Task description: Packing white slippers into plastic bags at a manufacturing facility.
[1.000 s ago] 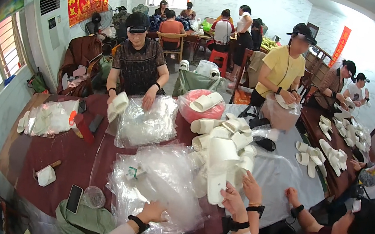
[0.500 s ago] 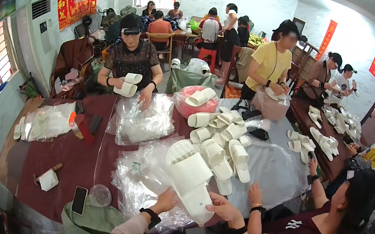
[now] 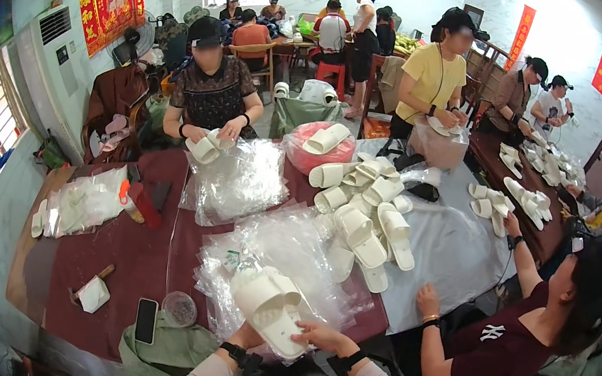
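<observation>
Low over the near edge of the table I hold a white slide slipper [image 3: 281, 331], its strap side up. Its heel end lies toward me. A second slipper may be pressed against it, but I cannot tell. My left hand [image 3: 246, 336] grips it from the left, with the fingers partly hidden under the sole. On the right edge of the heel, my right hand [image 3: 321, 337] has its thumb and fingers closed. Beneath and beyond the slipper spreads a pile of clear plastic bags [image 3: 228, 243]. A heap of white slippers [image 3: 361, 234] lies just past them, to the right.
Left on the maroon tabletop [image 3: 185, 264] are a phone [image 3: 146, 321], a clear round tub [image 3: 179, 309] and a white-wrapped tool [image 3: 93, 295]. Across the table a co-worker [image 3: 214, 86] handles slippers over more bags [image 3: 239, 178]. Another person [image 3: 509, 326] sits close on my right.
The slipper in my hands has moved left and down toward me, and has turned. Across the table, the co-worker's slippers have come down to the bags. The person on my right stretches an arm farther out.
</observation>
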Demonstrator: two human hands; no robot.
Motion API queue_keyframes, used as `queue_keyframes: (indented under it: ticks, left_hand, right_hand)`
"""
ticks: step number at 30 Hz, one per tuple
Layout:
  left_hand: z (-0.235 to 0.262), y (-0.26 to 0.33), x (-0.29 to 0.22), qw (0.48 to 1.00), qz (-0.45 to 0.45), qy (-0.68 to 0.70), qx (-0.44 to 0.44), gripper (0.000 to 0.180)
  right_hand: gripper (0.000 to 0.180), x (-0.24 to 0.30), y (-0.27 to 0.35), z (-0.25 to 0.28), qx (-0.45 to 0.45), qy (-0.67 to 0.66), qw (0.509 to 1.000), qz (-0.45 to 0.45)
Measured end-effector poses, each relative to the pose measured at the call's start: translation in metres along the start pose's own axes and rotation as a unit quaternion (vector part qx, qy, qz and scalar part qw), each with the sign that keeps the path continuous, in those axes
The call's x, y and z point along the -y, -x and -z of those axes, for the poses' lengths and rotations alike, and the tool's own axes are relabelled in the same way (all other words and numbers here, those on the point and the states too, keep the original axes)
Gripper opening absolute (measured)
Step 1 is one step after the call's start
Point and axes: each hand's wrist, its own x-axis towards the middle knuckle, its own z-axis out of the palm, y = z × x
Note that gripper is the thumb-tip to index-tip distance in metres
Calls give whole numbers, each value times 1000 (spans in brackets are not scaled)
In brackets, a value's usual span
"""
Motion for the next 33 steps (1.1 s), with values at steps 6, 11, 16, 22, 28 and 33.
queue_keyframes:
  ticks: [6,11,16,22,28,33]
  left_hand:
    - [-46,36,74,989,115,13,90,48]
    - [-32,9,52,970,161,-48,174,51]
    - [-40,22,52,912,237,334,32,49]
    - [-35,7,26,957,250,61,131,39]
    - [-42,10,30,957,251,100,106,38]
    - [-50,-19,21,954,241,142,106,37]
  right_hand:
    - [73,25,-11,-8,7,214,947,-242]
    - [60,-1,-55,14,-164,513,839,-74]
    - [52,-17,-81,12,-181,490,847,98]
    - [33,-31,-107,29,-151,375,912,66]
    - [32,-1,-94,34,-85,150,982,74]
    - [31,33,-86,31,-133,100,984,70]
